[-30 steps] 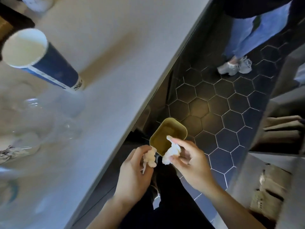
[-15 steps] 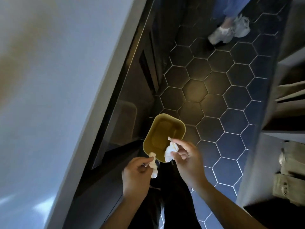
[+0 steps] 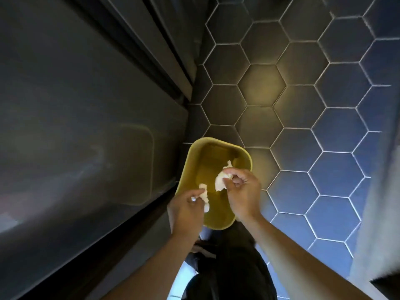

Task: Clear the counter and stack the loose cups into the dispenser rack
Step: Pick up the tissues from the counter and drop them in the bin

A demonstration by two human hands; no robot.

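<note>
Floor point(image 3: 337, 131) below me was dark hexagonal tile with pale grout lines, bluish toward the right, with a warm yellowish glow on the tiles near the middle. To my left ran a dark, glossy cabinet front point(image 3: 86, 105), smooth, catching faint smeared reflections. A recessed dark channel point(image 3: 164, 61) ran diagonally along its upper edge. At the far right, a pale blurred surface point(image 3: 381, 202) edged the floor.
</note>
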